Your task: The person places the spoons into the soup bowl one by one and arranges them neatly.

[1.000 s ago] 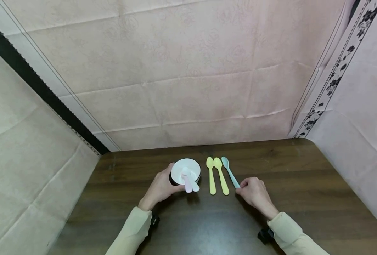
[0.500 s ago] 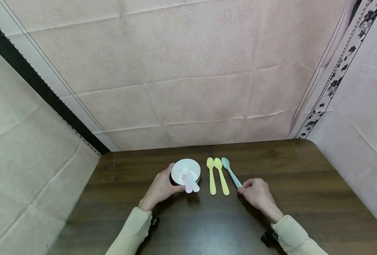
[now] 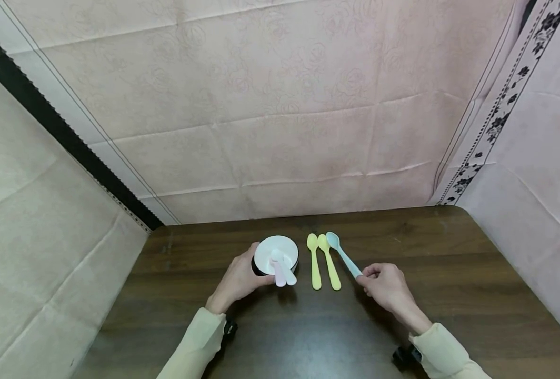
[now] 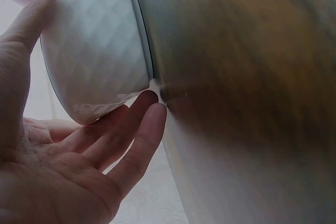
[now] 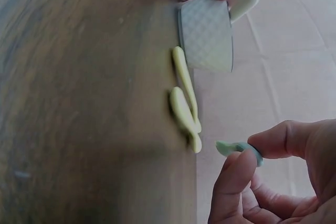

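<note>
My left hand (image 3: 239,276) grips a small white bowl (image 3: 271,251), thumb on its near side and fingers round the other. In the left wrist view the bowl's wall (image 4: 97,45) has a diamond pattern, and its base stands at the tabletop. A pink spoon (image 3: 279,273) and a pale blue-white spoon (image 3: 288,275) lean in the bowl, handles over the near rim. My right hand (image 3: 388,288) pinches a light blue spoon (image 3: 346,258) by its handle end, between thumb and fingers. In the right wrist view this spoon (image 5: 236,148) is raised off the table.
Two yellow spoons, a left one (image 3: 314,261) and a right one (image 3: 329,261), lie between the bowl and my right hand, bowls pointing away. The dark wooden table (image 3: 285,337) ends at a far edge against a pale patterned cloth (image 3: 280,131). Cloth also hangs at both sides.
My right hand has shifted slightly right and lifted the light blue spoon off the table; its bowl end now overlaps the right yellow spoon in view. The left hand and bowl stay put.
</note>
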`<action>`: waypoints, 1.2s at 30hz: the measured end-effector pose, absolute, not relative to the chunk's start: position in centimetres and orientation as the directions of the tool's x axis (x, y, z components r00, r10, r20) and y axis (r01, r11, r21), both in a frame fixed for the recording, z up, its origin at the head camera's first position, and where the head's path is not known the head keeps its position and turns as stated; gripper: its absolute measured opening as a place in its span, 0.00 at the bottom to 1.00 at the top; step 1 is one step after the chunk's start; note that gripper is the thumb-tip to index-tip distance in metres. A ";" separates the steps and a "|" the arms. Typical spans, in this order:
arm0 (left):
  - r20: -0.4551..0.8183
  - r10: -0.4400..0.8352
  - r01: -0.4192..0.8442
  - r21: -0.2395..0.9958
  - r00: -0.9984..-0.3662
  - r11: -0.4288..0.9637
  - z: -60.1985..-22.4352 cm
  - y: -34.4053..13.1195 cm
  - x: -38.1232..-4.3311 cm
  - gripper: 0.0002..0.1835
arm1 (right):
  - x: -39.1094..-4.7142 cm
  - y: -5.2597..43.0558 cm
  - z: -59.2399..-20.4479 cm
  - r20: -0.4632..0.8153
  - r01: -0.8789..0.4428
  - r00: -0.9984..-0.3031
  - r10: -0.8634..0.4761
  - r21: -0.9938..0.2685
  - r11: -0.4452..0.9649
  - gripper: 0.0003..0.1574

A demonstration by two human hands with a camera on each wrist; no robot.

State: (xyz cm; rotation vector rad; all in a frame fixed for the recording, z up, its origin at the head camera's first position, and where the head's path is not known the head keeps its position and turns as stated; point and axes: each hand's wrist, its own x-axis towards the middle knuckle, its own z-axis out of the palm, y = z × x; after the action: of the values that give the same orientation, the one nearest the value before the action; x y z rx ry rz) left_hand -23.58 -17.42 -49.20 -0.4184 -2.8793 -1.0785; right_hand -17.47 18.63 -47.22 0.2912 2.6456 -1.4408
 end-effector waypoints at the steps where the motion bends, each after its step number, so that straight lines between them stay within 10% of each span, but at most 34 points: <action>1: 0.129 0.236 0.263 0.640 -0.963 0.722 -49.2 -17.4 -23.6 0.51 | -17.4 18.6 -47.1 -0.189 0.220 -0.976 0.111 -0.821 0.527 0.08; 36: 0.123 0.233 0.257 0.638 -0.965 0.725 -49.2 -17.4 -23.6 0.51 | -16.1 16.7 -44.7 -0.179 0.185 -0.982 0.056 -0.865 0.467 0.07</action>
State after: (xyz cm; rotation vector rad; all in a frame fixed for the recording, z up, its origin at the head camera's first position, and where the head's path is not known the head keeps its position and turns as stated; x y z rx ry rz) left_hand -23.59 -17.40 -49.17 -0.4100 -2.8859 -1.0758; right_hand -16.06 16.75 -44.72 0.2131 2.5806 -1.5460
